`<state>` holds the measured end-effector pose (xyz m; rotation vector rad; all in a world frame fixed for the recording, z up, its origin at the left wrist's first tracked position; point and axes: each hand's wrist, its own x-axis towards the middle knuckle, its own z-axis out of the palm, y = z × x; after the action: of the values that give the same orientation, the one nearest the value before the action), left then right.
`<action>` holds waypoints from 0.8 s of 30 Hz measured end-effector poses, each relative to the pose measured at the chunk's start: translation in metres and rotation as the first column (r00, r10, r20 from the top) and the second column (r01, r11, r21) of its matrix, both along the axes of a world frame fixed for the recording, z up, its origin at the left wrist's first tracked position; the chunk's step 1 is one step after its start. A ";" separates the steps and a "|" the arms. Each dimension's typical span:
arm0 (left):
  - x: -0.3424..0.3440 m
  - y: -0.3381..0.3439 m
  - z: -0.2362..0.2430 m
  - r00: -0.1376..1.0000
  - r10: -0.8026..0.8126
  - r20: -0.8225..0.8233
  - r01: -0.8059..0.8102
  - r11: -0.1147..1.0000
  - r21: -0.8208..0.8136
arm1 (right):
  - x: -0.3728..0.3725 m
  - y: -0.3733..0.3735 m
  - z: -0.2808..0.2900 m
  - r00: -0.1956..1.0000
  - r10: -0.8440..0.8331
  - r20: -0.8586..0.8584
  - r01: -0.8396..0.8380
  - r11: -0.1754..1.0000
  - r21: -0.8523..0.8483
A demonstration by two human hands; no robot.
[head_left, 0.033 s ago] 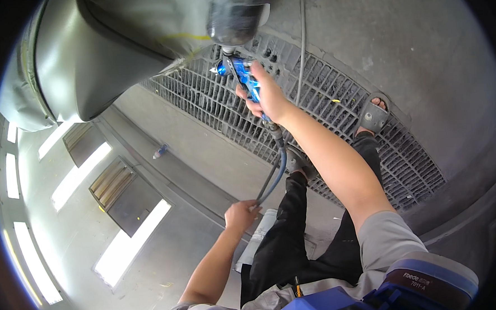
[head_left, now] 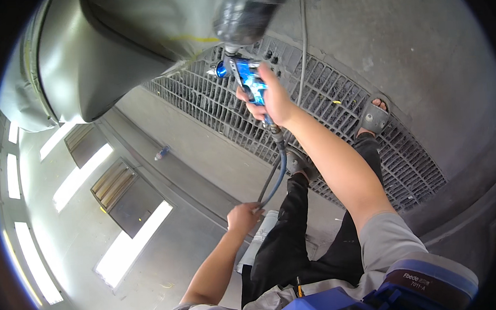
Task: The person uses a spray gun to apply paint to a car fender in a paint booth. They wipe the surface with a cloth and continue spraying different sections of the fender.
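The left hand [head_left: 243, 217] still grips the hose [head_left: 284, 162], the right hand [head_left: 279, 102] the spray gun [head_left: 247, 71], now shifted slightly rightward.

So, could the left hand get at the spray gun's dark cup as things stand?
Probably not: the left hand holds the hose, well away from the dark cup beyond the right hand.

blue spray gun [head_left: 251, 79]: pointing left | dark cup [head_left: 246, 19]: fixed to gun | hose [head_left: 283, 165]: curving from gun
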<state>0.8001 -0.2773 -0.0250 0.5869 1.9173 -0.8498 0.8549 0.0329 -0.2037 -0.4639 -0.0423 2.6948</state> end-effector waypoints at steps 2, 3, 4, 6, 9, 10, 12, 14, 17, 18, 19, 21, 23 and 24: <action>0.010 0.006 0.005 0.997 -0.069 0.023 0.069 0.997 0.025 | 0.018 0.012 0.014 0.968 -0.145 -0.205 0.153 0.988 0.026; 0.014 0.011 0.006 0.997 -0.077 0.025 0.076 0.996 0.040 | 0.027 0.019 0.021 0.961 -0.186 -0.206 0.198 0.979 0.039; 0.018 0.017 0.006 0.996 -0.088 0.033 0.086 0.995 0.054 | 0.035 0.029 0.028 0.966 -0.205 -0.158 0.225 0.966 0.128; 0.024 0.032 0.006 0.992 -0.112 0.055 0.107 0.991 0.078 | 0.051 0.046 0.044 0.981 -0.196 0.014 0.191 0.968 0.161; 0.030 0.058 0.008 0.976 -0.188 0.109 0.170 0.972 0.161 | 0.079 0.073 0.061 0.990 -0.132 -0.042 0.138 0.963 0.232; 0.032 0.066 0.009 0.967 -0.226 0.122 0.199 0.959 0.200 | 0.086 0.080 0.066 0.990 -0.120 -0.078 0.137 0.957 0.254; 0.040 0.080 0.012 0.963 -0.225 0.147 0.197 0.963 0.184 | 0.099 0.091 0.077 0.966 -0.146 -0.215 0.201 0.944 0.260; 0.050 0.092 0.015 0.960 -0.236 0.150 0.208 0.962 0.178 | 0.114 0.102 0.087 0.958 -0.195 -0.211 0.250 0.927 0.279; 0.063 0.107 0.019 0.957 -0.252 0.140 0.226 0.957 0.179 | 0.128 0.115 0.104 0.976 -0.216 -0.020 0.207 0.896 0.394; 0.068 0.110 0.022 0.958 -0.250 0.143 0.223 0.958 0.182 | 0.132 0.118 0.111 0.975 -0.214 0.062 0.169 0.890 0.425; 0.072 0.114 0.024 0.958 -0.253 0.136 0.223 0.954 0.201 | 0.142 0.121 0.117 0.987 -0.160 -0.034 0.161 0.918 0.363; 0.078 0.120 0.031 0.941 -0.286 0.180 0.245 0.944 0.219 | 0.159 0.126 0.132 0.968 -0.125 -0.217 0.190 0.931 0.311; 0.085 0.124 0.040 0.934 -0.304 0.189 0.259 0.938 0.231 | 0.168 0.127 0.150 0.972 -0.157 -0.173 0.208 0.921 0.329; 0.088 0.126 0.044 0.934 -0.308 0.183 0.265 0.937 0.227 | 0.170 0.127 0.159 0.976 -0.194 -0.099 0.217 0.909 0.356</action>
<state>0.8885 -0.1516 0.0191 1.0599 1.7513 -0.7434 1.0252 0.1599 -0.0442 -0.2531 -0.4452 2.4148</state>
